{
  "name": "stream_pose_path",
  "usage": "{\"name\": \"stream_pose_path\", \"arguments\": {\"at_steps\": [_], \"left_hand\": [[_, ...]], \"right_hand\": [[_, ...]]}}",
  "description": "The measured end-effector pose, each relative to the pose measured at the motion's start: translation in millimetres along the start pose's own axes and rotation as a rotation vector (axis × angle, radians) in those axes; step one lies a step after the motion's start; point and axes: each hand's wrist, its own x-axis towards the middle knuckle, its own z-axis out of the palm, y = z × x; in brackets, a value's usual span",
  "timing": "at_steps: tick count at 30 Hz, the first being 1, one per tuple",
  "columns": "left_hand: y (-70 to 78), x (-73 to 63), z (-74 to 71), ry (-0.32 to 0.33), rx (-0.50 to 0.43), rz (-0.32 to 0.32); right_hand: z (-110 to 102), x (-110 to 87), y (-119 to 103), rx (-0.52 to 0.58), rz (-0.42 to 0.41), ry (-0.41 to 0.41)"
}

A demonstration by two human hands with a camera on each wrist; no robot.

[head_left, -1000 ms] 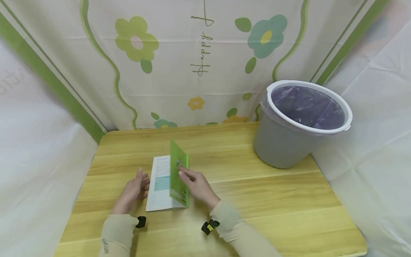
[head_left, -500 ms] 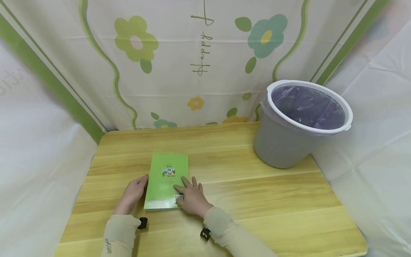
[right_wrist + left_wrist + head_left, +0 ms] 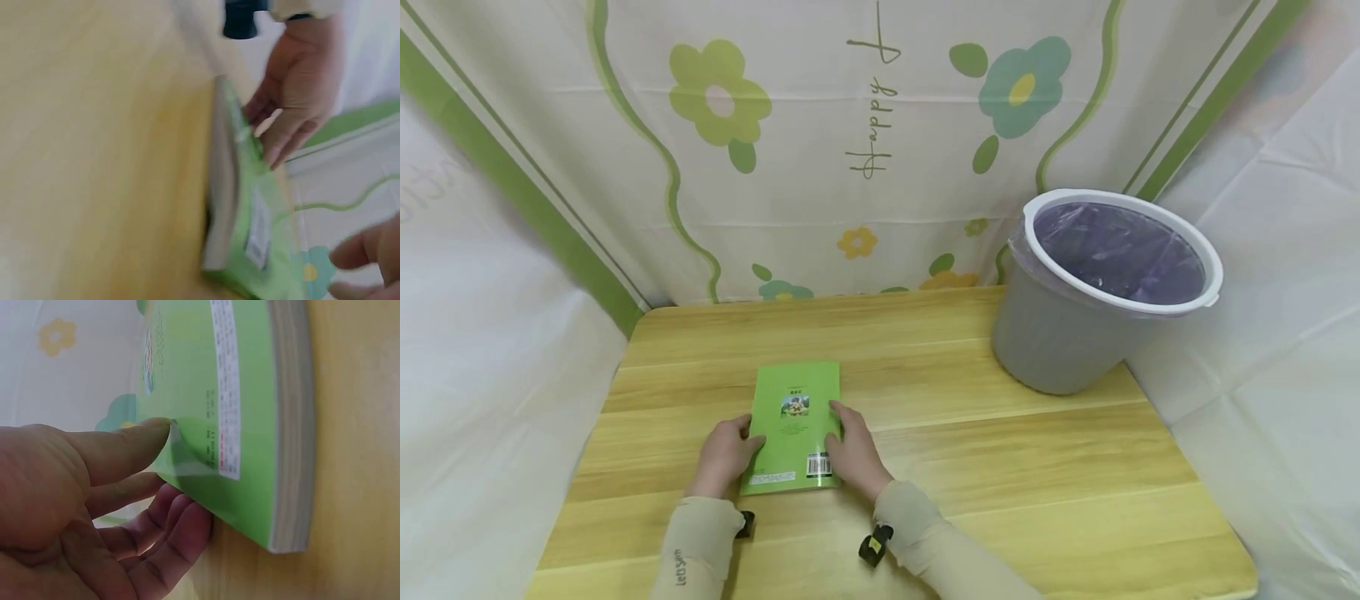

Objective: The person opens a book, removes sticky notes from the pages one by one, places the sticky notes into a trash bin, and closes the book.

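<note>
A closed green book [image 3: 790, 458] lies on the wooden table, a small picture and a barcode on its upper cover. At its left edge, my left hand [image 3: 724, 454] pinches it, thumb over the cover; the left wrist view shows the thumb [image 3: 147, 444] pressing the green cover [image 3: 250, 500] and the other fingers curled at the edge. On the opposite side is my right hand [image 3: 856, 450], thumb and index finger spread at the right edge. Blurred in the right wrist view, the fingers [image 3: 369, 250] of that hand are parted beside the book [image 3: 262, 187].
A grey bin [image 3: 1052, 342] with a white rim and a purple plastic liner stands at the table's back right. Behind the wooden table [image 3: 1000, 492] hangs a white curtain [image 3: 910, 100] printed with flowers. Each wrist carries a black strap.
The raised green cover has come down, so the book is closed. My left thumb has moved onto its left edge. My right hand has shifted from the cover to the right edge.
</note>
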Motion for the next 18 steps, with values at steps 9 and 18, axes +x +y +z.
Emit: {"name": "stream_pose_path", "arguments": {"at_steps": [9,18], "left_hand": [[9.0,-3.9,-0.2,0.001,0.060,0.017],[9.3,-4.8,2.7,0.011,0.032,0.009]], "right_hand": [[-9.3,12.5,-1.2,0.380,0.219,0.084],[5.6,-6.0,7.9,0.439,0.245,-0.072]]}}
